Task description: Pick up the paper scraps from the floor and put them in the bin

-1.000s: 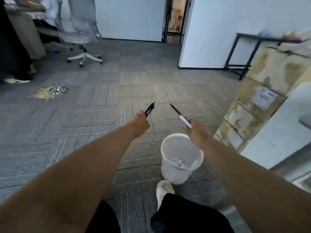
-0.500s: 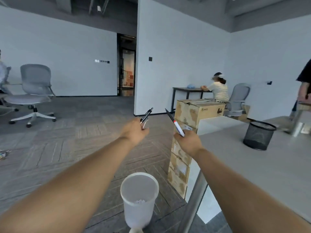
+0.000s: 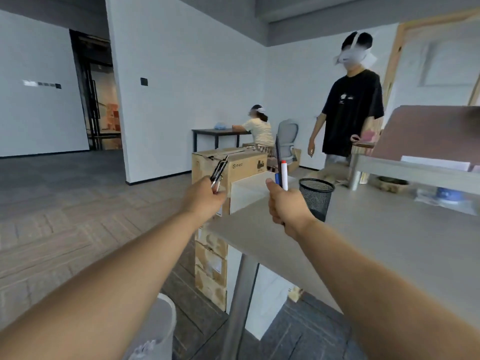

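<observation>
My left hand [image 3: 205, 197] grips a black pen [image 3: 217, 170] that points up and to the right. My right hand [image 3: 287, 205] grips a few pens [image 3: 281, 168], one white with a red band, held upright over the near corner of the grey desk [image 3: 389, 242]. The white bin [image 3: 162, 331] stands on the floor at the bottom, partly hidden behind my left forearm, with white paper scraps [image 3: 145, 348] inside. A black mesh pen holder [image 3: 315, 197] stands on the desk just right of my right hand.
Stacked cardboard boxes [image 3: 220, 229] stand against the desk's left end. A person in a black shirt [image 3: 350, 110] stands behind the desk; another [image 3: 258, 129] sits at a far table with a grey chair [image 3: 287, 136]. A raised shelf [image 3: 420, 167] occupies the desk's right side.
The view has risen from the floor and swung right toward the desk. Both hands, still holding their pens, have lifted; my right hand now holds its pens upright beside the mesh holder.
</observation>
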`<state>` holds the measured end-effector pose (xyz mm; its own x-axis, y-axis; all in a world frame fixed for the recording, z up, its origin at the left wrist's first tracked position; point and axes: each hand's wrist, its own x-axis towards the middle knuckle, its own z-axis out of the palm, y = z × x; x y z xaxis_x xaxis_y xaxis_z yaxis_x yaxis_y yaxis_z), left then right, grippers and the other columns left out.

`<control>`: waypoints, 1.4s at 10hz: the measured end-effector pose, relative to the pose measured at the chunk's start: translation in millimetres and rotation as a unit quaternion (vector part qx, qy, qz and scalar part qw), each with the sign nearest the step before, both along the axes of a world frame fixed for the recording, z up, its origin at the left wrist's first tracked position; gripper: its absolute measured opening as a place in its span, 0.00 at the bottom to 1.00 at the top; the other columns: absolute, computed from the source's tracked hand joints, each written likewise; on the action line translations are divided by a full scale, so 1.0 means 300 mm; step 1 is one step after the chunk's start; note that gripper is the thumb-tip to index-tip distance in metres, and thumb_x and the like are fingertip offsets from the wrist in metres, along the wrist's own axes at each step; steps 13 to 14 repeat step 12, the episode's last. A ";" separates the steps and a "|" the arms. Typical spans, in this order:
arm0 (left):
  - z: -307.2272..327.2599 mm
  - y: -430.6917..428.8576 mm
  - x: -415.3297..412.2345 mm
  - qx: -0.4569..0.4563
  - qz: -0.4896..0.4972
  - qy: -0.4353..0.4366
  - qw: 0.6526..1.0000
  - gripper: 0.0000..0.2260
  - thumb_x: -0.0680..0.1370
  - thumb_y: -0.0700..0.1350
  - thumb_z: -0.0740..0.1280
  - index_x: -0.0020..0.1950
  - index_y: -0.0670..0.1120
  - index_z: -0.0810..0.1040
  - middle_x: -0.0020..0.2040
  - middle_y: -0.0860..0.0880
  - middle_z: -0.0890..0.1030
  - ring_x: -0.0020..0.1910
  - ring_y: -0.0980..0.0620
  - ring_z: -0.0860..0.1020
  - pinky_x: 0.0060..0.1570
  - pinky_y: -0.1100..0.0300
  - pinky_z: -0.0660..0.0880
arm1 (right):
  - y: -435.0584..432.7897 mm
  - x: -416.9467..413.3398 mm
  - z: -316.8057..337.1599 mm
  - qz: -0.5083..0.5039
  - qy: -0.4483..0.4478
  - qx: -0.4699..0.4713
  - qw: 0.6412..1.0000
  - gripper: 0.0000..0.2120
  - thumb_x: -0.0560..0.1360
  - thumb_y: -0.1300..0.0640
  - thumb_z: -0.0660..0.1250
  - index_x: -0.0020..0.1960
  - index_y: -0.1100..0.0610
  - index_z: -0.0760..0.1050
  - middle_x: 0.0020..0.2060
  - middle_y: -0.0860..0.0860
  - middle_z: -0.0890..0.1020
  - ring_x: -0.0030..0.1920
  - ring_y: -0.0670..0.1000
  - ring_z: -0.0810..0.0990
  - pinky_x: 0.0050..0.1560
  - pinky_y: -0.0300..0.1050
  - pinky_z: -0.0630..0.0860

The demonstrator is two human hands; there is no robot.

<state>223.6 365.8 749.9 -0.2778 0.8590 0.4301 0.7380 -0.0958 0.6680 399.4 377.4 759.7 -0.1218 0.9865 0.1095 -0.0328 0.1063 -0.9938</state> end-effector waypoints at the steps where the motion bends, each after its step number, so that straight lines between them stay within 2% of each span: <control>1: -0.008 0.111 0.115 0.007 -0.016 -0.023 1.000 0.09 0.72 0.44 0.64 0.35 0.46 0.66 0.31 0.48 0.72 0.32 0.45 0.74 0.31 0.58 0.67 | 0.073 0.109 0.013 -0.025 0.015 0.020 0.999 0.16 0.78 0.50 0.60 0.35 0.53 0.59 0.17 0.45 0.63 0.18 0.45 0.57 0.20 0.38 0.55; 3: 0.030 0.248 0.302 0.035 -0.043 -0.001 0.998 0.14 0.73 0.44 0.64 0.31 0.48 0.60 0.29 0.50 0.67 0.33 0.45 0.68 0.29 0.57 0.59 | 0.212 0.268 0.102 -0.072 0.018 0.119 0.990 0.20 0.79 0.49 0.56 0.31 0.54 0.59 0.18 0.46 0.63 0.19 0.46 0.59 0.20 0.37 0.58; 4: 0.074 0.283 0.344 0.052 -0.057 0.003 0.997 0.14 0.74 0.43 0.62 0.31 0.48 0.60 0.29 0.50 0.67 0.34 0.45 0.67 0.28 0.57 0.58 | 0.270 0.299 0.151 -0.106 -0.030 0.148 0.983 0.21 0.80 0.48 0.54 0.30 0.55 0.62 0.23 0.50 0.67 0.21 0.47 0.65 0.24 0.39 0.66; 5: 0.107 0.305 0.368 0.064 -0.062 0.004 0.996 0.14 0.75 0.44 0.61 0.31 0.48 0.61 0.29 0.51 0.68 0.33 0.47 0.67 0.27 0.58 0.59 | 0.336 0.312 0.179 -0.132 -0.084 0.166 0.974 0.23 0.80 0.48 0.53 0.29 0.57 0.69 0.27 0.53 0.76 0.29 0.51 0.73 0.35 0.45 0.73; 6: 0.116 0.318 0.368 0.065 -0.063 -0.011 0.996 0.14 0.75 0.44 0.59 0.30 0.49 0.62 0.29 0.50 0.68 0.32 0.47 0.67 0.27 0.58 0.59 | 0.414 0.326 0.176 -0.160 -0.150 0.158 0.963 0.19 0.79 0.48 0.53 0.37 0.58 0.73 0.35 0.52 0.76 0.36 0.51 0.73 0.38 0.44 0.71; 7: 0.121 0.330 0.361 0.068 -0.068 -0.015 0.995 0.15 0.76 0.45 0.57 0.29 0.49 0.61 0.28 0.50 0.68 0.31 0.47 0.67 0.27 0.57 0.58 | 0.495 0.350 0.127 -0.168 -0.268 0.092 0.944 0.23 0.77 0.41 0.51 0.53 0.56 0.77 0.42 0.53 0.77 0.47 0.55 0.74 0.52 0.50 0.72; 8: 0.116 0.353 0.366 0.067 -0.083 -0.026 0.994 0.15 0.77 0.46 0.56 0.30 0.48 0.63 0.29 0.48 0.70 0.32 0.45 0.70 0.29 0.57 0.62 | 0.547 0.371 0.053 -0.170 -0.346 0.032 0.922 0.26 0.73 0.37 0.51 0.60 0.53 0.73 0.53 0.57 0.76 0.60 0.61 0.70 0.63 0.59 0.66; 9: 0.104 0.381 0.392 0.051 -0.106 -0.050 0.992 0.16 0.78 0.49 0.56 0.31 0.48 0.64 0.32 0.46 0.73 0.39 0.40 0.77 0.40 0.52 0.73 | 0.554 0.386 0.003 -0.143 -0.346 0.032 0.927 0.21 0.74 0.40 0.57 0.59 0.53 0.72 0.50 0.55 0.75 0.61 0.61 0.71 0.65 0.56 0.65; 10: 0.100 0.421 0.435 0.047 -0.106 -0.042 0.992 0.14 0.78 0.50 0.56 0.35 0.46 0.66 0.38 0.42 0.78 0.43 0.40 0.78 0.44 0.51 0.73 | 0.545 0.422 -0.003 -0.099 -0.306 0.039 0.946 0.25 0.74 0.42 0.62 0.64 0.58 0.70 0.57 0.55 0.75 0.62 0.57 0.71 0.62 0.46 0.66; 11: 0.131 0.450 0.491 0.062 -0.095 -0.040 0.993 0.14 0.78 0.49 0.56 0.35 0.44 0.68 0.38 0.41 0.79 0.41 0.41 0.76 0.39 0.54 0.68 | 0.514 0.466 0.017 -0.074 -0.320 0.042 0.943 0.24 0.77 0.43 0.57 0.65 0.60 0.69 0.61 0.56 0.74 0.63 0.56 0.70 0.59 0.44 0.64; 12: 0.198 0.492 0.568 0.113 -0.123 -0.054 0.984 0.14 0.78 0.48 0.57 0.35 0.43 0.70 0.34 0.45 0.75 0.37 0.44 0.75 0.34 0.56 0.68 | 0.514 0.513 0.014 -0.097 -0.325 0.050 0.939 0.22 0.80 0.47 0.52 0.66 0.59 0.68 0.64 0.58 0.72 0.64 0.58 0.69 0.62 0.47 0.64; 14: 0.198 0.492 0.568 0.113 -0.123 -0.054 0.984 0.14 0.78 0.48 0.57 0.35 0.43 0.70 0.34 0.45 0.75 0.37 0.44 0.75 0.34 0.56 0.68 | 0.514 0.513 0.014 -0.097 -0.325 0.050 0.939 0.22 0.80 0.47 0.52 0.66 0.59 0.68 0.64 0.58 0.72 0.64 0.58 0.69 0.62 0.47 0.64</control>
